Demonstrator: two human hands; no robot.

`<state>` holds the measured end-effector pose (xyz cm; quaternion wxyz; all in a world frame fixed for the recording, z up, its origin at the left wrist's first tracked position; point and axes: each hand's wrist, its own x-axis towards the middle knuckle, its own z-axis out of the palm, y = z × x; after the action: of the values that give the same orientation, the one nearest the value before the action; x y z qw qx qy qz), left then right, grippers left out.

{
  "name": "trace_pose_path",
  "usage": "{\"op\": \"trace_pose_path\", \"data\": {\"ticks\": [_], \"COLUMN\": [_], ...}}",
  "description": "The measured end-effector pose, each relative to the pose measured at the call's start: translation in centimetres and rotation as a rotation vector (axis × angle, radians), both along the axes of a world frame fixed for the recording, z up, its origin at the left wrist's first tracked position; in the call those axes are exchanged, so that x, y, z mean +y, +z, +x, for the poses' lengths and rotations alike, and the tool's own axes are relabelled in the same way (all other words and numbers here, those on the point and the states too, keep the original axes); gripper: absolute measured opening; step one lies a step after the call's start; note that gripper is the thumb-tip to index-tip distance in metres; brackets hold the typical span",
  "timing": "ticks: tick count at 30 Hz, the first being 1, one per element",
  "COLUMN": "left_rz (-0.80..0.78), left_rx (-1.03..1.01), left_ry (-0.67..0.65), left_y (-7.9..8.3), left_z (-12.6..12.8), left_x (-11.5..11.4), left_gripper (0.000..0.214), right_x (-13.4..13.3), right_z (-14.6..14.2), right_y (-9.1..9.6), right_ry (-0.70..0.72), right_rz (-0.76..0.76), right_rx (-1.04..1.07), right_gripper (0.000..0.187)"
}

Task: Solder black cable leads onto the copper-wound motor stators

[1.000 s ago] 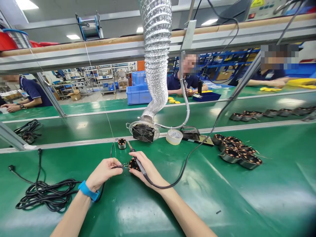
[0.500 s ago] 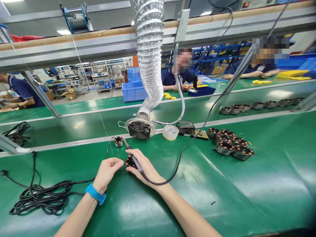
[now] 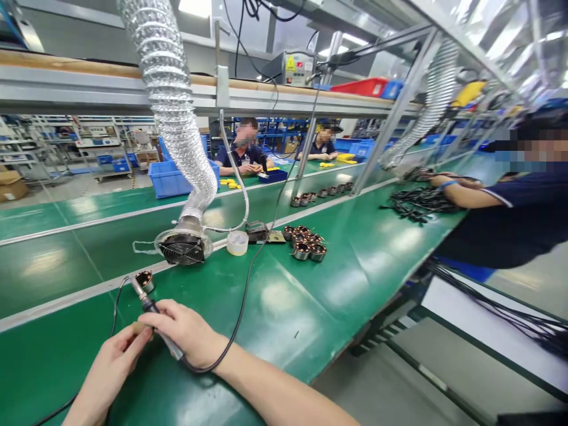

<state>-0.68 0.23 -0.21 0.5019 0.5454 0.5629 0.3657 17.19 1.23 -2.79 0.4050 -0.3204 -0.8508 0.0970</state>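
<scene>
1. The right hand has a firm, closed grip around the handle of a slim black-and-grey soldering iron. Its narrow metal tip points up and away from the person.
2. The left hand lies just beside and below the right hand, with its fingers curled into a partly closed grip. A small tan patch shows at the fingertips, but whether this grip has hold of anything cannot be told.
3. A small round metal stator with copper windings stands upright on the green counter, just beside the tip of the iron.
4. A thin black cable runs from the iron across the counter and up toward the overhead rail.
5. Farther along sits a tight cluster of copper-wound metal stators, near a roll of clear tape and a dark soldering stand.
6. A silver foil duct drops to a round fume extractor with a black grille, which rests near the far edge of the counter.
7. To the right, a co-worker in a navy polo shirt has both forearms reaching toward a tangled heap of black cables on the counter.
</scene>
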Motion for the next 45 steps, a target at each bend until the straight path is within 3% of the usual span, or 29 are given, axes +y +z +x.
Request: {"op": "trace_pose_path", "data": {"ticks": [6, 12, 17, 22, 24, 27, 31, 34, 38, 41, 45], "left_rz": [-0.161, -0.115, 0.035, 0.264, 0.337, 0.4, 0.421, 0.486, 0.564, 0.56, 0.512], "left_rx": [-0.396, -0.481, -0.261, 0.115, 0.349, 0.708, 0.957, 1.006, 1.08, 1.136, 1.147], "left_ry": [0.115, 0.189, 0.182, 0.145, 0.046, -0.201, -0.413, -0.413, -0.241, -0.163, -0.218], "left_y": [-0.7, -0.9, -0.6, 0.9, 1.8, 2.8, 3.0, 2.6, 1.8, 1.4, 1.7], "left_z": [1.3, 1.5, 1.3, 0.5, 0.4, 0.7, 1.9, 2.0, 0.9, 0.1, 0.3], "left_x": [0.0, 0.5, 0.4, 0.5, 0.5, 0.7, 1.4, 2.5, 5.4, 8.1, 9.2], "left_gripper": [0.05, 0.044, 0.045, 0.058, 0.06, 0.058, 0.044, 0.033, 0.033, 0.04, 0.041], "right_x": [-1.0, -1.2, -0.6, -1.0, -1.6, -2.3, -2.5, -1.4, 1.3, 3.9, 6.8], "right_z": [-1.7, -2.0, -0.7, 1.5, 3.1, 6.7, 13.7, 19.5, 26.0, 29.1, 30.8], "right_y": [-0.6, -0.4, 0.3, 2.9, 4.0, 5.3, 6.5, 7.7, 9.3, 10.0, 10.4], "right_ry": [-0.149, -0.085, -0.112, -0.207, -0.258, -0.381, -0.58, -0.765, -1.017, -1.06, -1.044], "right_rz": [-0.081, -0.078, 0.052, 0.071, 0.083, 0.123, 0.127, 0.116, 0.02, -0.085, -0.187], "right_rx": [0.263, 0.46, 0.437, 0.458, 0.483, 0.506, 0.463, 0.438, 0.35, 0.366, 0.392], "right_gripper": [0.039, 0.04, 0.039, 0.024, 0.019, 0.014, 0.024, 0.035, 0.046, 0.05, 0.051]}}
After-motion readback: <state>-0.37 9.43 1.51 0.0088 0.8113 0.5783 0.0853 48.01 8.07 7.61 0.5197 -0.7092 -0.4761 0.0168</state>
